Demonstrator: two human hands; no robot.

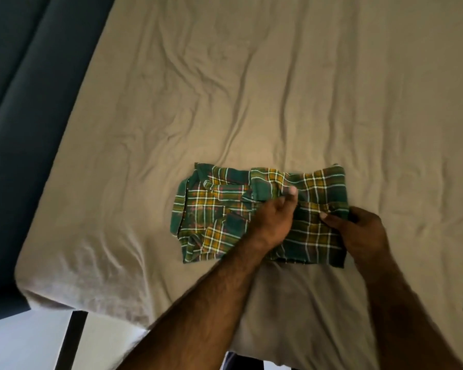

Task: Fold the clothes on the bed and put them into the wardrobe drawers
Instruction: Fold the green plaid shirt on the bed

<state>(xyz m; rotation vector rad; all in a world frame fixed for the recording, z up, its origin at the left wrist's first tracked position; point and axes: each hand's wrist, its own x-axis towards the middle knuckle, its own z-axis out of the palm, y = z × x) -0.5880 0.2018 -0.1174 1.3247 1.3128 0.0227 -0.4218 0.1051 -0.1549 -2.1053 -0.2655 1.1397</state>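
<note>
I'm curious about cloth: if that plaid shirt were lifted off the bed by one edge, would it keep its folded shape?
Probably not. The shirt looks soft and floppy: its layers lie rumpled and creased, so they would likely sag open. It seems light, bunching under the left hand and the right hand. On the wrinkled bed, a push would likely bunch it.

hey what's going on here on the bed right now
A person is folding a green and yellow plaid shirt on a bed covered with a wrinkled beige sheet. The left hand rests on the middle of the shirt, pinching a fold of cloth, while the right hand grips the shirt's right edge. The shirt is already gathered into a rough rectangle but looks unfinished. No wardrobe or drawers are in view.
</note>
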